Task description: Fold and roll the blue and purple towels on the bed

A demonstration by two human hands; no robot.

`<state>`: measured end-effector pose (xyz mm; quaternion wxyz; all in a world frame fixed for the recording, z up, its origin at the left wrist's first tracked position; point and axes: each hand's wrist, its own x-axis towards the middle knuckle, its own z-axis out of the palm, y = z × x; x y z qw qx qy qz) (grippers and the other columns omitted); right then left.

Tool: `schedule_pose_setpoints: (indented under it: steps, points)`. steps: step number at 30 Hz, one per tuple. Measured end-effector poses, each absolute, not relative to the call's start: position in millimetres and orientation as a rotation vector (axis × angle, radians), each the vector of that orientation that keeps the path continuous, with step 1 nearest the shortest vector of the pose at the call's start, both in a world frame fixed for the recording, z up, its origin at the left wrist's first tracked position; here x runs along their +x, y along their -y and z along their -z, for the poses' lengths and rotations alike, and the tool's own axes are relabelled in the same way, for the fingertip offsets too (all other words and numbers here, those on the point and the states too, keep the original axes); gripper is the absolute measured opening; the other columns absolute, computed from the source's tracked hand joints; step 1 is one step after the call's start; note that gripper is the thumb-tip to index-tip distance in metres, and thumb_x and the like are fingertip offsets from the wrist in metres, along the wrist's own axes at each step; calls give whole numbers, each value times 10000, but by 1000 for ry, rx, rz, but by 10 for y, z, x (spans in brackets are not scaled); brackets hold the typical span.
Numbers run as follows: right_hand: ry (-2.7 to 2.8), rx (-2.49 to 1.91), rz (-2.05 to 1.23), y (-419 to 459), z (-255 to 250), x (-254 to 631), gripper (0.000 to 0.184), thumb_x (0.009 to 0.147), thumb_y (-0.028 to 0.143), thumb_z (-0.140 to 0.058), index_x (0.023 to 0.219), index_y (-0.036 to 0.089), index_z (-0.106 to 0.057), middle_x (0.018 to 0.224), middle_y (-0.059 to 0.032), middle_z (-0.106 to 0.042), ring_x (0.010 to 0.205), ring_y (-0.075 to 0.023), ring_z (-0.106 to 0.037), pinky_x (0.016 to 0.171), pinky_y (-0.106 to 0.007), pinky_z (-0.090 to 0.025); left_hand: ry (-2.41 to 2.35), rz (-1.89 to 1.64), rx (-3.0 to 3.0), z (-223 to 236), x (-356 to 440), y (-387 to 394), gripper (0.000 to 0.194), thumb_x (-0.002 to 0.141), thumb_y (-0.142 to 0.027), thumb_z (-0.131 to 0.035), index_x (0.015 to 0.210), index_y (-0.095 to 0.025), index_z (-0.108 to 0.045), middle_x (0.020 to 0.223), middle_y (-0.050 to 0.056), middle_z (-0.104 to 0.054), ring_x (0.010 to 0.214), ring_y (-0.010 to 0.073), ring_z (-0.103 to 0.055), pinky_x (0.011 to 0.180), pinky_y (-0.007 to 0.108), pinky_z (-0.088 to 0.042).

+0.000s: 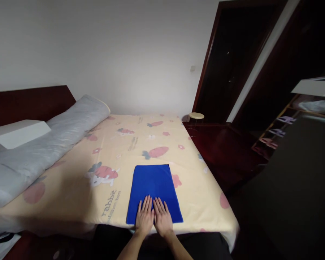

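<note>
A blue cloth (154,182) lies flat on the bed near its front edge. Both palms rest on the cloth's near half, side by side, fingers stretched out and pointing away from me. My left hand (144,216) lies flat left of the cloth's middle. Close against it, my right hand (162,216) is also flat, with the thumbs next to each other. Neither hand grips anything. Beneath the cloth is a cream bedsheet (195,195) printed with carrots, rabbits and flowers.
A rolled grey quilt (56,133) runs along the left, with a white box (21,133) by the dark headboard (29,103). Beyond the bed's right edge are a round stool (196,116), a dark door (222,61) and a rack holding slippers (277,131).
</note>
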<state>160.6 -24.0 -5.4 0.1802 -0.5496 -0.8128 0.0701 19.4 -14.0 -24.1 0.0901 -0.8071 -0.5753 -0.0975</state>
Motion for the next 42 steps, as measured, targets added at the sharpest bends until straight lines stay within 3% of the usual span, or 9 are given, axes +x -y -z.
schedule_pose_setpoints:
  steps: [12,20,23,27,29,32,38,42]
  points:
    - [2210,-1697,-117,333,63,2045,575,999,454,-283,1509,192,-245,1546,-71,-284,1434,-262,-248,1171,-498,-188,1810,381,-2303,61,-89,331,598,960,-411,-297,1506,-265,-102,1566,41,-314,1432,244,-312,1152,502,-270]
    - [2165,-1816,-145,418,105,2423,608,988,518,-274,1500,190,-289,1543,-73,-281,1423,-253,-276,1165,-496,-215,2022,413,-2104,108,-441,397,559,948,-392,-309,1488,-279,-220,1546,38,-358,1422,232,-333,1152,485,-272]
    - [2161,-1843,-165,402,82,2435,621,985,527,-280,1486,164,-326,1534,-90,-300,1419,-259,-284,1168,-497,-219,2039,432,-2035,78,-533,409,570,940,-369,-303,1493,-269,-208,1534,52,-380,1418,233,-341,1177,519,-206]
    - [2190,-1735,-125,297,-88,2277,526,993,283,-214,1493,145,-301,1546,-71,-285,1435,-205,-239,1188,-439,-202,1990,472,-2006,-47,-516,384,601,925,-271,-284,1505,-248,-127,1558,48,-334,1448,223,-276,1205,544,-90]
    - [2284,-1604,-150,204,-226,2117,570,933,133,-208,1499,143,-276,1556,-53,-260,1444,-176,-197,1194,-416,-190,1938,482,-2064,-120,-411,323,615,923,-238,-278,1508,-233,-89,1563,43,-323,1451,213,-267,1209,533,-93]
    - [2382,-1502,-258,40,-395,1816,639,856,57,-257,1489,130,-300,1557,-63,-250,1447,-172,-183,1193,-395,-198,1843,482,-2188,-170,-144,163,632,914,-179,-263,1510,-222,-58,1567,35,-314,1447,187,-275,1209,487,-149]
    - [2453,-1432,-477,-111,-324,1536,556,948,220,-306,1498,144,-280,1550,-72,-271,1439,-183,-225,1185,-379,-220,1811,384,-2424,0,218,-86,589,928,-215,-286,1502,-226,-157,1551,41,-345,1423,199,-331,1159,451,-299]
    - [2403,-1536,-403,-73,-183,1755,528,1008,405,-234,1503,225,-269,1565,-32,-229,1448,-204,-199,1192,-449,-169,1810,303,-2550,40,38,-72,553,976,-357,-232,1504,-259,-101,1574,4,-285,1439,176,-294,1167,444,-294]
